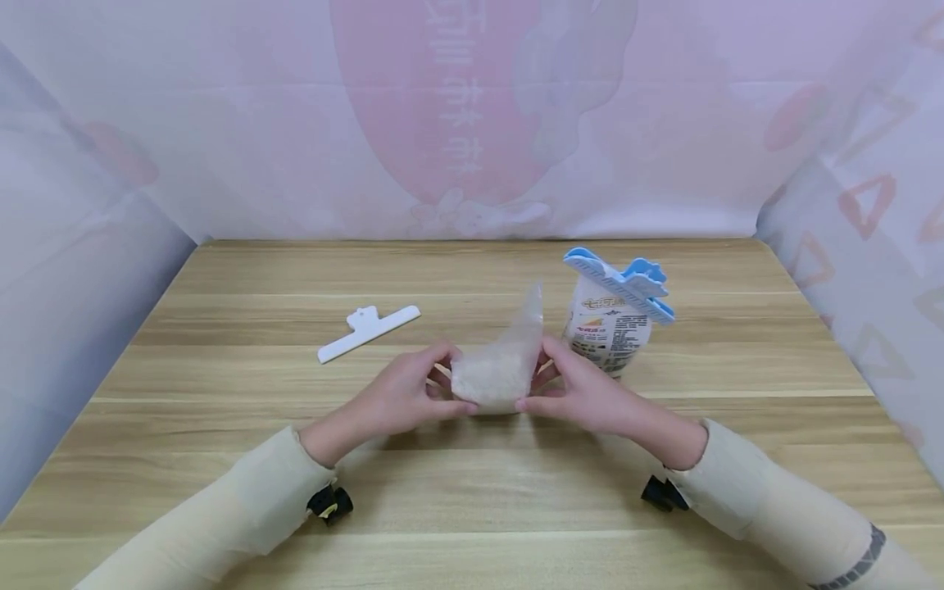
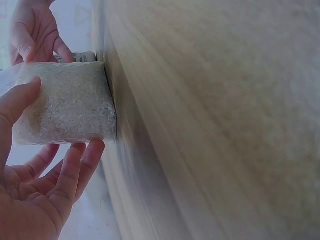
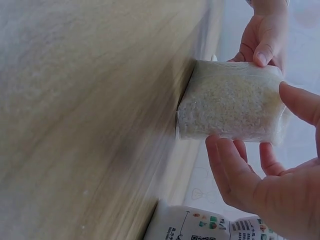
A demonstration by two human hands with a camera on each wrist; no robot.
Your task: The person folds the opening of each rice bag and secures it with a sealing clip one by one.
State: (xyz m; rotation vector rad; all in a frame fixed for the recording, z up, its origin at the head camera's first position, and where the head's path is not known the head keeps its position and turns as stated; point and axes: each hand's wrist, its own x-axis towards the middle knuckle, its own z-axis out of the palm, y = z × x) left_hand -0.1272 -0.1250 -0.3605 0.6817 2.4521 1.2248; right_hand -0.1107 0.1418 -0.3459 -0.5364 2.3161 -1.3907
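A clear plastic bag of rice (image 1: 492, 378) stands on the table between my hands, its loose top rising to a point at the right. My left hand (image 1: 404, 392) holds its left side, thumb at the front and fingers along the edge. On the opposite side my right hand (image 1: 586, 393) holds it the same way. In the left wrist view the bag's lower edge (image 2: 111, 120) touches the wood. White grains pack the bag (image 3: 230, 102) in the right wrist view.
To the left lies a white bag clip (image 1: 369, 332). Behind my right hand stands a printed white bag (image 1: 608, 332), its top held by a blue clip (image 1: 623, 283). The wooden table (image 1: 472, 524) meets a pale printed cloth (image 1: 258, 164) at the back and sides.
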